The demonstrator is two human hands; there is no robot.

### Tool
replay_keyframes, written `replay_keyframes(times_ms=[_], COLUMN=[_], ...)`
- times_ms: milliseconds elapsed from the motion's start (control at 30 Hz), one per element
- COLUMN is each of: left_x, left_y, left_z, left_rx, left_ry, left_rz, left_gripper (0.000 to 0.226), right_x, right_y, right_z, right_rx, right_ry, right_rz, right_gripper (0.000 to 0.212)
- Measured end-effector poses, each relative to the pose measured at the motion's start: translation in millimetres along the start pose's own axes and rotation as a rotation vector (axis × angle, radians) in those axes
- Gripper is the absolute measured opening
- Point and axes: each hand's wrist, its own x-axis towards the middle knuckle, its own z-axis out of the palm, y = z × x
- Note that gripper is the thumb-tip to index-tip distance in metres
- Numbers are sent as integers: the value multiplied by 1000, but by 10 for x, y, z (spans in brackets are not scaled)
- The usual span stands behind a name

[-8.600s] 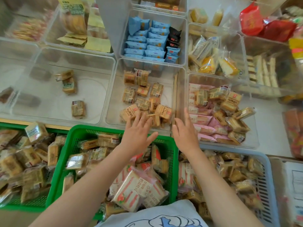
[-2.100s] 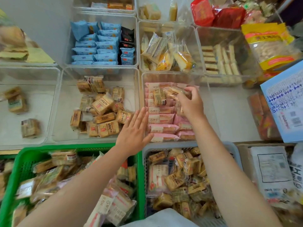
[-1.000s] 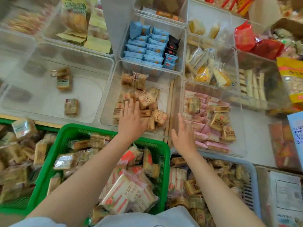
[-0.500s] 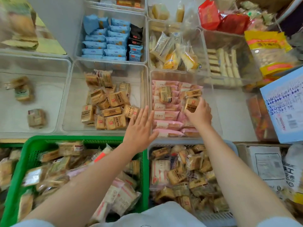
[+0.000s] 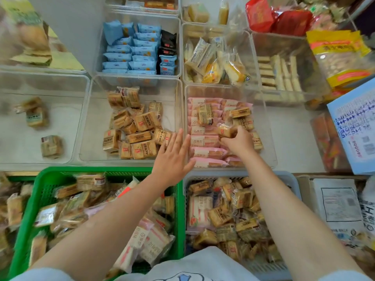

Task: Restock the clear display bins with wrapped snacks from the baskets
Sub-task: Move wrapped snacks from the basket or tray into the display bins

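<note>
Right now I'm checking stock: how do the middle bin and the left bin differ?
The middle bin holds a loose heap of many brown snacks; the left bin holds only a few, scattered apart. The left hand hovers open by the middle bin's near corner, not the left bin. Both are clear plastic.

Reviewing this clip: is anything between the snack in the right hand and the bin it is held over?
Nothing visible. The right hand pinches a brown wrapped snack directly above the open-topped clear bin, whose floor already holds pink packs and other brown snacks. The left hand hovers open beside it, not in the way.
</note>
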Motion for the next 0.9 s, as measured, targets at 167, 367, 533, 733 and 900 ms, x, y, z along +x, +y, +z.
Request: replay_keyframes(times_ms=[167, 367, 533, 733, 900], left_x=[-35, -247, -344, -76, 150], left_y=[7, -69, -648, -1121, -1181], left_z=[-91, -357, -446, -561, -408], left_rx=[-272, -579, -647, -392, -253], left_ry=[61, 420, 433, 607, 260], left_rz=[-36, -65, -272, -298, -291], left_gripper=[85, 85, 68, 49, 61], right_x=[-328, -680, -806, -794, -831], right_y=[-362, -989, -1224, -964, -868], right_z=[19, 307, 650, 855, 827], right_rx=[286, 275, 216, -189, -269], right_ry=[-77, -369, -385, -101, -139], right_rz=[-69, -234, -336, -520, -605], right_gripper=[38, 37, 24, 33, 33])
